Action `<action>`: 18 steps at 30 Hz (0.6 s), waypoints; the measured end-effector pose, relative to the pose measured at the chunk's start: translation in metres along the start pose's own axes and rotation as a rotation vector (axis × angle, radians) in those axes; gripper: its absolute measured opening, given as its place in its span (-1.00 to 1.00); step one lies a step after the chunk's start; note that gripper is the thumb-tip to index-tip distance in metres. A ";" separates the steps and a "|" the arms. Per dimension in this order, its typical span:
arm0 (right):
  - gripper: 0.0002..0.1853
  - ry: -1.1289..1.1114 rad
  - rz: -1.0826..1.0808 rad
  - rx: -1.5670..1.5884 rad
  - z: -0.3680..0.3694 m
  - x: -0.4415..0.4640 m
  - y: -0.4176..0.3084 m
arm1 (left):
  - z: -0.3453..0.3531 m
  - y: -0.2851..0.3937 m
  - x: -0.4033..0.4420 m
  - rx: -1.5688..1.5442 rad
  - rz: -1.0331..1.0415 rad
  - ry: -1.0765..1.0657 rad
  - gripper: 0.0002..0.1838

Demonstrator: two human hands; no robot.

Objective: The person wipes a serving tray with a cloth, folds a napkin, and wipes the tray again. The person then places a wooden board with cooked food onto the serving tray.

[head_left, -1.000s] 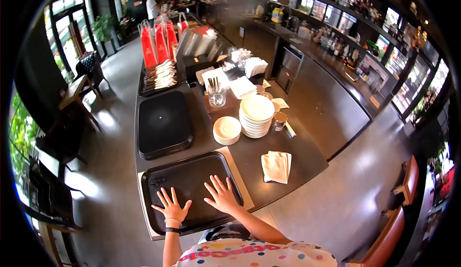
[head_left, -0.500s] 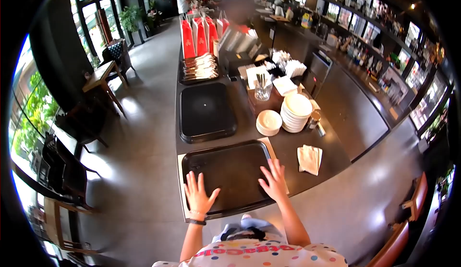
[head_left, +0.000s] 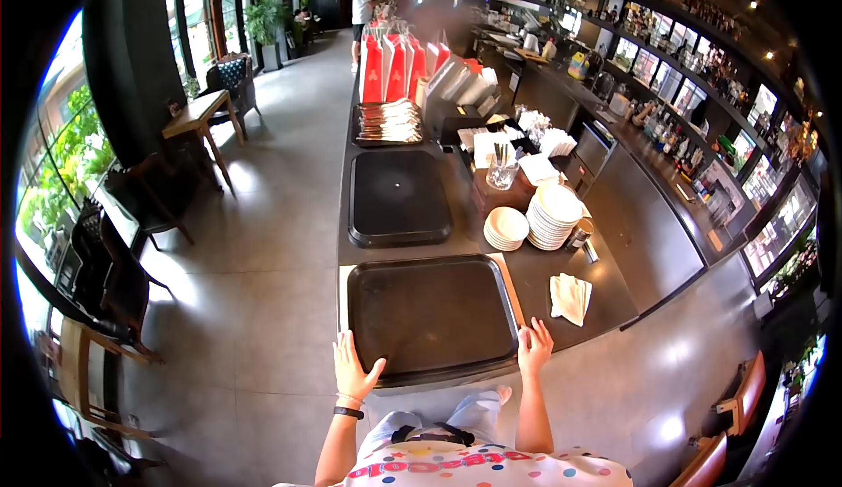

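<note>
A black rectangular tray (head_left: 434,316) lies on a light wooden-looking board or mat (head_left: 345,298) at the near end of the counter. My left hand (head_left: 354,371) is at the tray's front left corner, fingers stretched forward along the rim and thumb out over the edge. At the right edge, near the front corner, my right hand (head_left: 534,347) rests with its fingers extended. Neither hand is wrapped round anything. Beyond this tray sits another black tray (head_left: 400,196), face up. To the right lie folded beige napkins (head_left: 570,298).
Stacked white plates (head_left: 554,215) and small bowls (head_left: 506,227) stand on the right of the counter (head_left: 478,171), near a glass (head_left: 502,171). Wrapped cutlery (head_left: 390,122) and red paper bags (head_left: 395,68) are farther back. Chairs and a wooden table (head_left: 195,112) are to the left. A person (head_left: 362,9) stands far off.
My hands have moved from over the tray's surface outward and back to its front left and right edges. The view has shifted, with the counter now farther right.
</note>
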State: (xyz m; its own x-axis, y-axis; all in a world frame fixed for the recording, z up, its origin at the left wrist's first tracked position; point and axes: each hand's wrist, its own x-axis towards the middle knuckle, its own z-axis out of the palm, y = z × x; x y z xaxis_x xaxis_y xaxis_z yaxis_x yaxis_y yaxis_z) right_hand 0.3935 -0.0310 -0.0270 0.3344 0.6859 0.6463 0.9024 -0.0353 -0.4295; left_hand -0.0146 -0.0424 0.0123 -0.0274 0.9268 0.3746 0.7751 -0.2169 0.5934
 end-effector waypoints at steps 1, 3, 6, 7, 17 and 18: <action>-0.82 -0.012 -0.041 -0.011 0.001 0.000 0.002 | -0.003 0.006 0.001 0.027 0.007 -0.011 -0.02; -0.80 -0.050 -0.059 -0.006 0.000 0.000 0.003 | -0.001 0.009 0.001 0.086 0.018 -0.012 0.00; -0.76 -0.084 -0.088 -0.048 -0.006 0.003 -0.002 | 0.005 0.005 -0.001 0.134 0.002 -0.009 0.00; -0.74 -0.094 -0.097 -0.079 -0.005 0.003 -0.002 | 0.006 0.005 -0.001 0.139 0.010 0.004 -0.02; -0.78 -0.180 -0.147 0.009 -0.010 0.019 0.008 | 0.006 0.005 -0.003 0.083 0.027 0.034 -0.05; -0.79 -0.181 -0.159 0.030 -0.009 0.020 0.009 | 0.006 0.004 -0.002 0.075 0.033 0.040 -0.05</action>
State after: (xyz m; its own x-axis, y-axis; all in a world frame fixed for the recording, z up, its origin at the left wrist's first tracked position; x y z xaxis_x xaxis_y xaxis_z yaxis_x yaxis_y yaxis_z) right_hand 0.4113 -0.0243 -0.0119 0.1323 0.8002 0.5850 0.9304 0.1033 -0.3517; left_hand -0.0076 -0.0433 0.0095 -0.0248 0.9063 0.4220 0.8209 -0.2225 0.5260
